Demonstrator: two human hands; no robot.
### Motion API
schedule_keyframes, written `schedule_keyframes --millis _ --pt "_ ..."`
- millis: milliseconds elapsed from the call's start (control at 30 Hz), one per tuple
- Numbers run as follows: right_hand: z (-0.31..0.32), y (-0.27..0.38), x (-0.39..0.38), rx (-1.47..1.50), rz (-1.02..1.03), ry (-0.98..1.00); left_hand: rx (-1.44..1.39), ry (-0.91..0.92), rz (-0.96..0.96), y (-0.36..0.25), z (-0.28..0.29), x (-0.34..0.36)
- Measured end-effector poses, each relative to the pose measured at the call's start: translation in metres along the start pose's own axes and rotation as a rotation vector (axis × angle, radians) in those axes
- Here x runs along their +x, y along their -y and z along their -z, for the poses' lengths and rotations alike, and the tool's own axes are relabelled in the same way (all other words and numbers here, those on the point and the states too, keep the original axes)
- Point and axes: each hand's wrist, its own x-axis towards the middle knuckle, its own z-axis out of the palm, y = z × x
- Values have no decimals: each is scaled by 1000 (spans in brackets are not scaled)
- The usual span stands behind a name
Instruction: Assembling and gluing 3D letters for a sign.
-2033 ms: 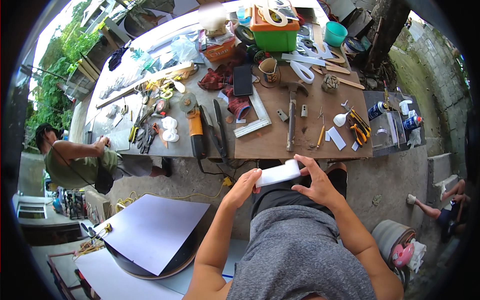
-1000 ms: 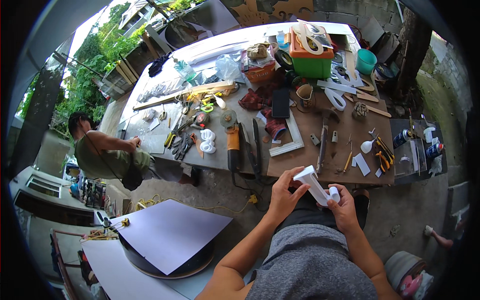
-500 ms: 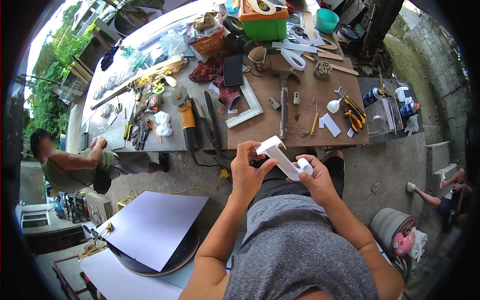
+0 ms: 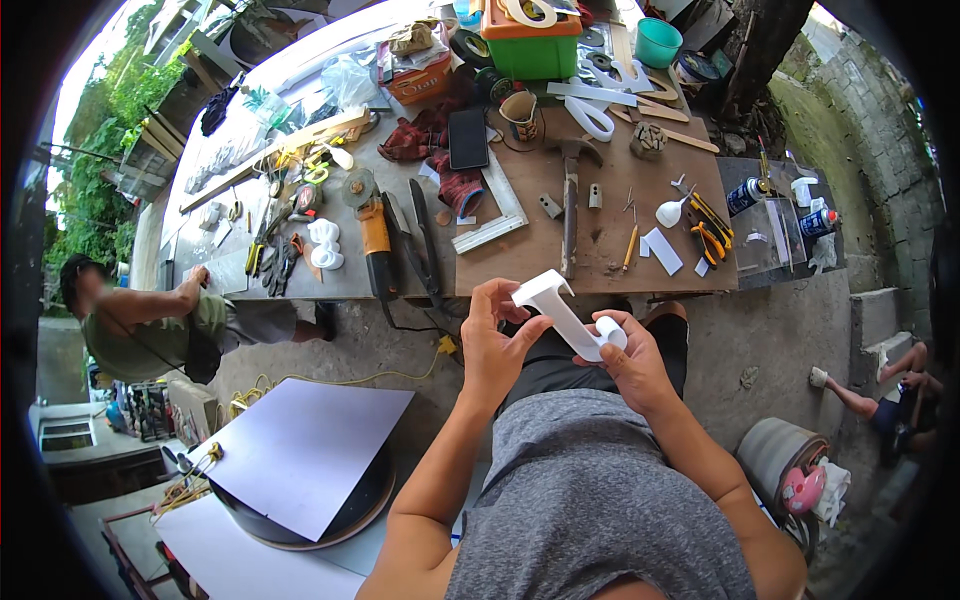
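A white hollow J-shaped letter piece [image 4: 566,322] hangs between my hands, in front of the table's near edge. My left hand [image 4: 495,338] is closed on its straight upper end, thumb on the near side. Around the curved lower end my right hand [image 4: 636,362] is closed too, with the thumb by the hook. The fingers behind the piece are partly hidden. Beyond it on the table lie a claw hammer [image 4: 569,205], an orange angle grinder [image 4: 375,240] and a pencil [image 4: 630,247].
Tin snips [image 4: 425,235], pliers [image 4: 711,243] and a white strip [image 4: 661,251] lie on the wooden tabletop [image 4: 500,272]. A green box [image 4: 530,52] stands at the back. Another person [image 4: 150,325] is at the table's left. White sheets [image 4: 310,450] rest at lower left.
My hands and the white piece have barely moved. At the left, the other person's hand and forearm have shifted slightly. The whole view has tilted a little.
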Motion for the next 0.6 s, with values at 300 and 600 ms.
schedule_keyframes --millis 300,600 --pt "-1 8 -4 -78 63 35 34 9 -72 -1 3 1" --pt "-2 6 -6 -135 52 5 115 49 -84 -2 7 3"
